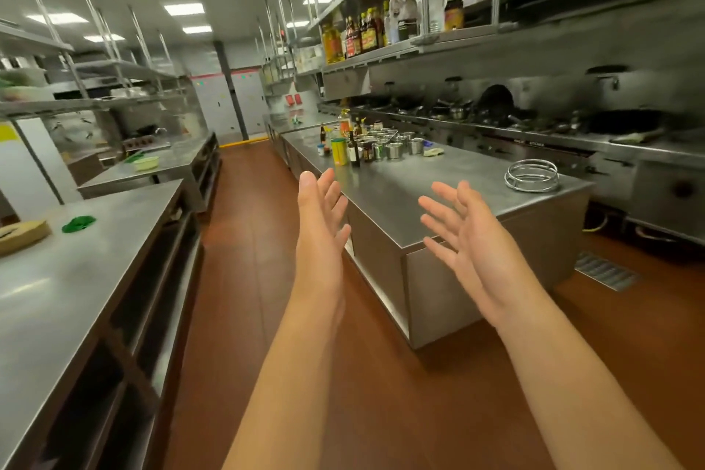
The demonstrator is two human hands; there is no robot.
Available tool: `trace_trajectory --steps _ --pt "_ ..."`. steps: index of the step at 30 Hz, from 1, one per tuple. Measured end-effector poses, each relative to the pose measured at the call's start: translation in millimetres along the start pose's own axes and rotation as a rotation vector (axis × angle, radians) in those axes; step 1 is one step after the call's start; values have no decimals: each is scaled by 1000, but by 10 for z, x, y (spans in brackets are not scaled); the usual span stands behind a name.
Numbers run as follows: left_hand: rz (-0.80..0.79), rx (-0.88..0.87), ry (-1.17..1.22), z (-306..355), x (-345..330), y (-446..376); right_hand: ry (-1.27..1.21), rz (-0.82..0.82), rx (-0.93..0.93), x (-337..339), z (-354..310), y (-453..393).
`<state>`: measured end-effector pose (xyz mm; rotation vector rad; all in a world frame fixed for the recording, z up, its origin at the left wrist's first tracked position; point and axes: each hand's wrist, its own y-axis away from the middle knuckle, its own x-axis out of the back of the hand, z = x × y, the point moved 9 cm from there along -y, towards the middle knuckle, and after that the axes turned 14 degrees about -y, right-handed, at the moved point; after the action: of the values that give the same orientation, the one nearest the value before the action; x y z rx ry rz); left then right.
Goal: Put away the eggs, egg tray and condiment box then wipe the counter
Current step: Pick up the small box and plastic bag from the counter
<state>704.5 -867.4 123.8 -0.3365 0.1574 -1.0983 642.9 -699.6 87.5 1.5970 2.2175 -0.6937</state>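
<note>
Both my hands are raised in front of me over the aisle, palms turned toward each other, fingers straight and spread, holding nothing. My left hand (pixel 320 217) is level with the near corner of the steel counter (pixel 427 187); my right hand (pixel 463 237) is in front of that counter's near end. Far along the counter stands a cluster of sauce bottles and small steel condiment cups (pixel 381 145), with a pale cloth (pixel 433 152) beside them. On the left steel table (pixel 76 279) lie a brown cardboard egg tray (pixel 21 235) and a green scrubber (pixel 78 223). No eggs are visible.
A wire wok ring (pixel 531 174) sits on the counter's near right corner. A wok range (pixel 572 122) runs along the right wall under shelves of bottles (pixel 366 34). A green bowl (pixel 146 163) stands on a farther left table. A red-brown floor aisle (pixel 244 240) runs ahead.
</note>
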Motion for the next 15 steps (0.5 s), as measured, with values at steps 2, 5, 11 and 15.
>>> trace_trajectory --steps 2,5,11,15 --pt "-1 -7 17 -7 -191 77 12 -10 10 165 -111 36" --pt "1 -3 8 10 -391 144 15 -8 10 357 -240 67" --pt "19 -8 25 143 -577 115 19 -38 38 505 -441 65" --pt "8 -36 23 258 -697 64 17 -49 60 560 -578 31"
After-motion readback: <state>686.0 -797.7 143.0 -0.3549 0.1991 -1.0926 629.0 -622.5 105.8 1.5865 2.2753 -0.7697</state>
